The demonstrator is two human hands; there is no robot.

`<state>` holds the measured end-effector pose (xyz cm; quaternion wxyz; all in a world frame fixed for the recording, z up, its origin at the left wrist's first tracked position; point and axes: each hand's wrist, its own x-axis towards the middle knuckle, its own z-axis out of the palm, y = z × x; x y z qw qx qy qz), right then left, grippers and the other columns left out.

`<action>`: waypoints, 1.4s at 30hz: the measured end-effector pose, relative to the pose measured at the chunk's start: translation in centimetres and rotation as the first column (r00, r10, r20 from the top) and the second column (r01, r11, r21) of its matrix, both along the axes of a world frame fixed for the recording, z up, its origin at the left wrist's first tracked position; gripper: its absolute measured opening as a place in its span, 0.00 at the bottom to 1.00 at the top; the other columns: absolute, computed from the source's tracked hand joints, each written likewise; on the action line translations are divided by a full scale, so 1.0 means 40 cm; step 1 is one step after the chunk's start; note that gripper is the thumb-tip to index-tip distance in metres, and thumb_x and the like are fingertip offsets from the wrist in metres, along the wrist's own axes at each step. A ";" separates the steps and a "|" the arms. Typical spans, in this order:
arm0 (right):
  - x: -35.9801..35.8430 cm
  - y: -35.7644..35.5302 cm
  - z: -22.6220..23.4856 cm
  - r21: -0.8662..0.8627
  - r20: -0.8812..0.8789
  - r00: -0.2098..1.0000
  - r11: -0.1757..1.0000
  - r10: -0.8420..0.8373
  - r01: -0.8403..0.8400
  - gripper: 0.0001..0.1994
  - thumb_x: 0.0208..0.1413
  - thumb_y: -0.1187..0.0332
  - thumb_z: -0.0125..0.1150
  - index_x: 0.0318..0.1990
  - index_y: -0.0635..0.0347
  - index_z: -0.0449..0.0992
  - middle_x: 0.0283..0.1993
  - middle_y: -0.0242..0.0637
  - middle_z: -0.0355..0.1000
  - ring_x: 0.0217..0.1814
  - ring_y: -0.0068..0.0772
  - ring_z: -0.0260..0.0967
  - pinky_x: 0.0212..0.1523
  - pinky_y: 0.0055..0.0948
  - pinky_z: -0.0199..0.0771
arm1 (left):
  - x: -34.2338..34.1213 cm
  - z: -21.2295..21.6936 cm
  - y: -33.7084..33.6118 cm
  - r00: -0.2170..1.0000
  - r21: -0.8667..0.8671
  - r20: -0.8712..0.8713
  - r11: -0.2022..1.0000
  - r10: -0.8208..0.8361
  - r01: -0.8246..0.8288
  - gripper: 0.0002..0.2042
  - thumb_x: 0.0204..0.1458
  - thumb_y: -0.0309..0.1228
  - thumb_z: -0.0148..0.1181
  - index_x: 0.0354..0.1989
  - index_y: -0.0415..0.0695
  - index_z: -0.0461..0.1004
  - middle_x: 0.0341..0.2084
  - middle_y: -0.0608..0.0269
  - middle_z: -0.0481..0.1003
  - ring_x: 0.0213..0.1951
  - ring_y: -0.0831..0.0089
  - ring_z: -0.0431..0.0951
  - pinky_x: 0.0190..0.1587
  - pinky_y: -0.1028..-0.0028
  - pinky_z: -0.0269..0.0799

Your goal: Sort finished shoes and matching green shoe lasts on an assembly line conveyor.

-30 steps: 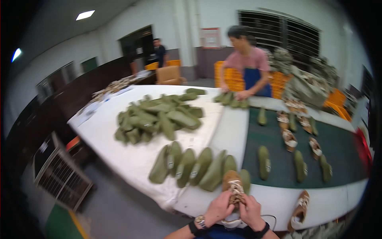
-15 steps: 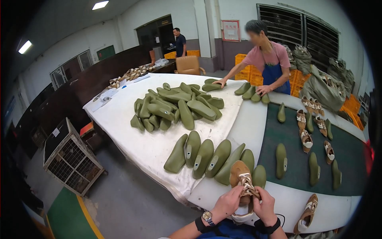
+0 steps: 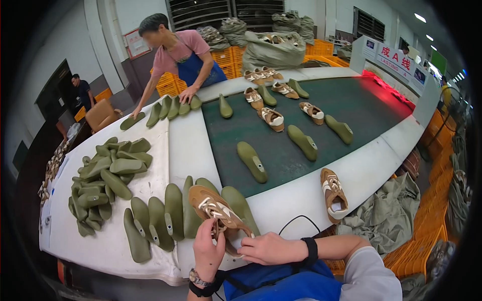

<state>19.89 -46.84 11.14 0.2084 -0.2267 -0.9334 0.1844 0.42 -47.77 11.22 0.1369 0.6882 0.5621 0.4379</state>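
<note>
Closest to us, our two hands both hold one brown-and-white shoe (image 3: 227,215) at the near edge of the white tabletop (image 3: 286,198). Our left hand (image 3: 207,255) pinches the tongue and lacing between thumb and fingers; our right hand (image 3: 268,249) has its fingertips closed on the collar at the heel end. From the hands, the shoe lies ahead and to the left, its long axis slanting from the heel, beside our right fingers, up to the toe at far left. So the left hand is the nearer to the toe and the right to the heel. The toe points away from us and leftward, the opening back toward us. We cannot tell whether the sole rests on anything.

Just beyond the shoe stands a row of green lasts (image 3: 174,205), side by side; the toe overlaps some of them in our view. A black cable (image 3: 301,217) loops to the right, and near it a second shoe (image 3: 333,196) lies apart, toe away from us. Further left is a heap of lasts (image 3: 115,168); straight ahead, a dark green belt (image 3: 231,150) carries scattered lasts and shoes. Across the tabletop, a co-worker in a blue apron (image 3: 201,75) reaches both hands to another line of lasts (image 3: 164,107). Behind are orange crates (image 3: 231,56) and a bulging grey sack (image 3: 261,55).
</note>
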 end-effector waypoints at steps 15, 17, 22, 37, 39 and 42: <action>0.023 0.690 -0.013 -0.239 0.093 0.895 0.863 -0.436 0.445 0.19 0.43 0.59 0.64 0.41 0.60 0.74 0.38 0.46 0.75 0.42 0.47 0.73 0.44 0.37 0.72 | -0.261 -0.366 -0.175 0.926 -0.140 -0.326 0.959 0.190 -0.247 0.22 0.50 0.31 0.57 0.53 0.37 0.66 0.48 0.41 0.68 0.53 0.44 0.65 0.56 0.54 0.60; -0.036 0.813 -0.081 -0.216 0.154 0.874 0.848 -0.461 0.485 0.17 0.43 0.60 0.64 0.40 0.60 0.75 0.38 0.47 0.75 0.43 0.47 0.73 0.46 0.38 0.72 | -0.246 -0.389 -0.168 0.834 -0.087 -0.456 0.918 0.309 -0.387 0.23 0.50 0.37 0.56 0.53 0.38 0.66 0.50 0.42 0.68 0.54 0.43 0.63 0.57 0.51 0.58; -0.160 1.024 -0.252 -0.127 0.217 0.787 0.783 -0.578 0.609 0.14 0.43 0.63 0.63 0.37 0.60 0.77 0.38 0.48 0.76 0.43 0.48 0.74 0.47 0.41 0.72 | -0.234 -0.396 -0.161 0.786 -0.141 -0.537 0.885 0.308 -0.443 0.24 0.50 0.40 0.55 0.54 0.40 0.67 0.51 0.43 0.67 0.55 0.43 0.63 0.57 0.50 0.58; -0.014 0.869 -0.169 -0.129 0.257 0.842 0.847 -0.474 0.516 0.18 0.45 0.77 0.49 0.46 0.57 0.76 0.46 0.45 0.74 0.50 0.47 0.70 0.49 0.40 0.70 | -0.224 -0.374 -0.146 0.769 -0.109 -0.567 0.898 0.296 -0.426 0.23 0.49 0.38 0.55 0.53 0.42 0.69 0.51 0.44 0.67 0.54 0.44 0.64 0.57 0.51 0.59; 0.079 0.794 -0.107 -0.201 0.370 0.843 0.853 -0.390 0.482 0.19 0.46 0.76 0.49 0.47 0.58 0.75 0.45 0.44 0.74 0.49 0.46 0.71 0.49 0.39 0.70 | -0.232 -0.373 -0.144 0.767 -0.099 -0.576 0.908 0.282 -0.408 0.23 0.49 0.38 0.55 0.53 0.42 0.69 0.51 0.44 0.67 0.54 0.45 0.64 0.57 0.51 0.59; 0.222 0.654 -0.007 -0.235 0.349 0.871 0.867 -0.346 0.439 0.18 0.47 0.71 0.52 0.49 0.58 0.74 0.45 0.44 0.74 0.48 0.46 0.71 0.48 0.38 0.70 | -0.226 -0.386 -0.160 0.754 -0.056 -0.585 0.912 0.300 -0.406 0.22 0.49 0.38 0.55 0.53 0.42 0.69 0.51 0.45 0.68 0.53 0.46 0.65 0.57 0.51 0.59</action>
